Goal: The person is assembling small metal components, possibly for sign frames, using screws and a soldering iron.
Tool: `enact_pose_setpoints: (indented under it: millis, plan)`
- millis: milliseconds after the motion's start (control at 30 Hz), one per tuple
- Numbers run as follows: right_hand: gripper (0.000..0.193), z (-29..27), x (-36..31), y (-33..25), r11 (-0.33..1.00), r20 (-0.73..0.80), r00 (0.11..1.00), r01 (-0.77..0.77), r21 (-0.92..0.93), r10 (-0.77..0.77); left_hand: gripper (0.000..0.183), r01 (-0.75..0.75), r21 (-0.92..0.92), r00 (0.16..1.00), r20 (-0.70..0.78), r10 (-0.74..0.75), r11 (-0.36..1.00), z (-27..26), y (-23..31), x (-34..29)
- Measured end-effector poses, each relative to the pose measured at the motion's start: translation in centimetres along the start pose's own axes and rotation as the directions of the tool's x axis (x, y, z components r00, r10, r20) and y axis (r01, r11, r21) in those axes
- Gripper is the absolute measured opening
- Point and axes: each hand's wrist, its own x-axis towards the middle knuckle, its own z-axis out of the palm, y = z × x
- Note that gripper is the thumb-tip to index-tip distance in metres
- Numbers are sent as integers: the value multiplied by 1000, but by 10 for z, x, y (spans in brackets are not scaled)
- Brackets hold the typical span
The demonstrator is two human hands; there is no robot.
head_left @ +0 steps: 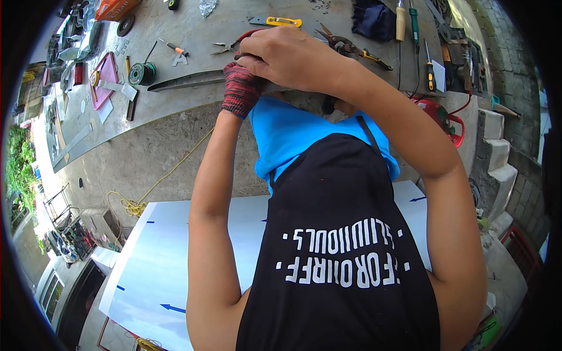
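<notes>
Black apron [345, 263] fills my view, blue sheet [287, 131] above it hanging off the workbench [175, 117]. Right hand [293, 58] clenches over my gloved left hand [241, 88] at the bench edge; what they're gripping, can't tell. Looks mid-job, sheet not free yet.

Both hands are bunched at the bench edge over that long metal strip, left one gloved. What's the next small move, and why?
Probably lift the bare right hand a little off the gloved left hand. It covers the left hand's grip and the near end of the long metal strip, so the work under them cannot be seen. The red-handled pliers lie just behind the hands.
</notes>
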Motion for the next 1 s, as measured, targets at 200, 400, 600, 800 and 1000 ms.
enact_pose_setpoints:
  millis: [200, 400, 600, 800, 1000]
  plan:
    - [33, -3, -1, -3, 999, 72, 996, -47, 12, 46, 21, -121, -320, 991, -86, 99, 939, 20, -19, 0]
    - [39, -7, -2, -6, 996, 159, 985, -68, 52, 59, 21, 55, -5, 992, 113, -54, 998, 38, -36, -8]
    - [43, -7, -8, 2, 995, 146, 987, -79, 62, 70, 17, -35, 246, 991, 131, 2, 969, 39, -30, -2]
    - [41, 4, 0, 0, 998, 94, 995, 24, 50, -28, 14, 174, -502, 983, 31, -183, 847, 77, -78, -19]
    - [39, 3, -6, 10, 1000, 45, 999, -1, 11, 0, 12, 64, 153, 991, 105, -80, 986, 55, -41, 2]
